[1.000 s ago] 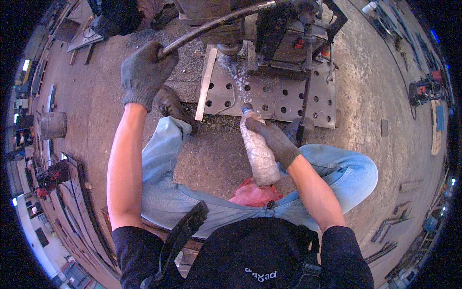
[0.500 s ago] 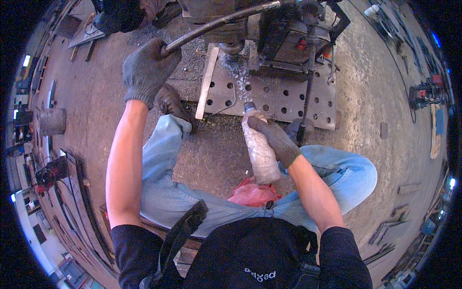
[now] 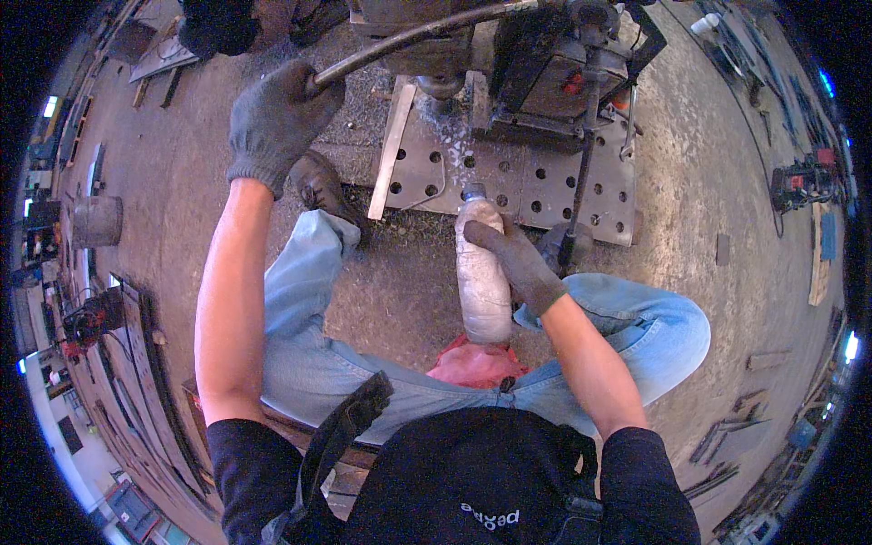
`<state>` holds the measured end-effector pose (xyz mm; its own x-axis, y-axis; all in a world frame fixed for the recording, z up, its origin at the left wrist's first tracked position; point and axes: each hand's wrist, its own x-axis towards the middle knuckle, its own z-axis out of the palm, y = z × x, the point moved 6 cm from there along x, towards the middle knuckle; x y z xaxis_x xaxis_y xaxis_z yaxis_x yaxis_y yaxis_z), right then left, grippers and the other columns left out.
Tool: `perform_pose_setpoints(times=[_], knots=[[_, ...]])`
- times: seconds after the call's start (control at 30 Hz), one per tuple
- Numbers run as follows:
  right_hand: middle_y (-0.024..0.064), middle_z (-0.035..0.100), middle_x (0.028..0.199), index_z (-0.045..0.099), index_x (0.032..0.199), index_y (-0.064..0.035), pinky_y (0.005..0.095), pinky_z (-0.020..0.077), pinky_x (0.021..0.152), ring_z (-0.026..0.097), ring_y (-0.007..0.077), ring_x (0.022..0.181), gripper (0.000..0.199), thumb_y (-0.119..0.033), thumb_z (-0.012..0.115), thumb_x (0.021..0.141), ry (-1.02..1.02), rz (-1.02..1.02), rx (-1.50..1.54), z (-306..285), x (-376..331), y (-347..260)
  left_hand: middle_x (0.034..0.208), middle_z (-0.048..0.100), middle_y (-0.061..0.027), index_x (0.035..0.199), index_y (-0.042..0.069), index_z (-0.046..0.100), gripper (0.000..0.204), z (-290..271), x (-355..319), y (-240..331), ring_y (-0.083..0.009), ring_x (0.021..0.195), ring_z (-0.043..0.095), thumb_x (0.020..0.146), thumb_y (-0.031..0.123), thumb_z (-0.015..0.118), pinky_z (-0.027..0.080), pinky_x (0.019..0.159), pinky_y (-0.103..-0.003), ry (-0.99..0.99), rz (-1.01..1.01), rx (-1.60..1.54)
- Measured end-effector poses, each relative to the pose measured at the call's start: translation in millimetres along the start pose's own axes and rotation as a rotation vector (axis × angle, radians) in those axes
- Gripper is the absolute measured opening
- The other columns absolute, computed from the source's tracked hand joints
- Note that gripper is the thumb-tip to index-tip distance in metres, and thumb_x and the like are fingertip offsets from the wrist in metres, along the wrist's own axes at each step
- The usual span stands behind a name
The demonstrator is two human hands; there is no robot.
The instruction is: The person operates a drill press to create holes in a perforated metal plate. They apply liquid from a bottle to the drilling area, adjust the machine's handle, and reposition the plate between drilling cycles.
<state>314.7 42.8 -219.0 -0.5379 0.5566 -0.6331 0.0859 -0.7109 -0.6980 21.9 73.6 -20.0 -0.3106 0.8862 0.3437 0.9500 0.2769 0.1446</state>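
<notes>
The left hand point(image 3: 277, 123), in a grey knit glove at 10 to 11 o'clock, is clenched round the end of a curved dark metal lever point(image 3: 409, 39); its grip is little altered over the last second. The right hand point(image 3: 521, 259), likewise gloved, grasps the flank of a grimy whitish plastic bottle point(image 3: 481, 295) just off the dial's centre. The bottle has swung from a lean, base toward 5 o'clock, to nearly a 12-to-6 line. Its dark cap point(image 3: 473, 190) points to 12, overlapping in view the near edge of a grey perforated steel plate point(image 3: 522, 187); contact cannot be determined. Judgement: the bottle is being re-aimed toward the pale scattered chips point(image 3: 457, 145) while the lever stays held.
</notes>
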Motion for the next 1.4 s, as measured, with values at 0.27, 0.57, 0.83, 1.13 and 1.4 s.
perform_pose_setpoints(times=[0.27, 0.57, 0.83, 1.13, 1.4], knots=[[0.0085, 0.061, 0.100, 0.047, 0.127, -0.0038, 0.0323, 0.0536, 0.070, 0.062, 0.0179, 0.079, 0.059, -0.034, 0.070, 0.082, -0.005, 0.028, -0.045, 1.4, 3.4, 3.5, 0.065, 0.060, -0.0140, 0.074, 0.014, 0.061, 0.038, -0.1, -0.4, -1.2, -0.0360, 0.066, 0.062, 0.076, 0.051, 0.065, 0.046, 0.059, -0.045, 0.031, -0.017, 0.013], [0.0082, 0.063, 0.096, 0.056, 0.118, -0.0032, 0.0318, 0.0516, 0.070, 0.062, 0.0166, 0.077, 0.059, -0.046, 0.070, 0.080, -0.048, 0.089, -0.019, 1.2, 4.5, 6.3, 0.065, 0.061, -0.0130, 0.072, 0.014, 0.060, 0.036, -2.5, -2.7, 2.2, -0.0356, 0.067, 0.062, 0.075, 0.049, 0.067, 0.047, 0.059, -0.045, 0.012, -0.048, 0.000], [0.0091, 0.063, 0.097, 0.056, 0.119, -0.0015, 0.0318, 0.0504, 0.072, 0.060, 0.0163, 0.078, 0.062, -0.049, 0.068, 0.080, -0.041, 0.127, -0.075, -0.7, 0.6, 4.6, 0.067, 0.062, -0.0121, 0.073, 0.013, 0.060, 0.036, 4.5, -1.9, -1.8, -0.0342, 0.069, 0.062, 0.073, 0.048, 0.069, 0.047, 0.061, -0.045, 0.032, -0.033, -0.008], [0.0105, 0.064, 0.101, 0.057, 0.118, -0.0001, 0.0318, 0.0498, 0.073, 0.061, 0.0174, 0.081, 0.062, -0.049, 0.067, 0.080, -0.011, 0.054, -0.142, -3.1, 5.9, 5.5, 0.068, 0.061, -0.0131, 0.074, 0.013, 0.060, 0.036, 7.2, -2.4, -2.9, -0.0355, 0.070, 0.062, 0.071, 0.048, 0.069, 0.047, 0.061, -0.045, -0.026, -0.087, -0.032], [0.0070, 0.062, 0.092, 0.056, 0.117, -0.0021, 0.0300, 0.0502, 0.065, 0.060, 0.0146, 0.072, 0.057, -0.046, 0.067, 0.083, 0.014, 0.057, -0.192, -4.8, 5.7, 2.0, 0.074, 0.065, -0.0133, 0.081, 0.012, 0.065, 0.030, 4.1, -2.5, 2.5, -0.0339, 0.069, 0.064, 0.076, 0.042, 0.068, 0.048, 0.061, -0.041, -0.062, -0.078, 0.041]])
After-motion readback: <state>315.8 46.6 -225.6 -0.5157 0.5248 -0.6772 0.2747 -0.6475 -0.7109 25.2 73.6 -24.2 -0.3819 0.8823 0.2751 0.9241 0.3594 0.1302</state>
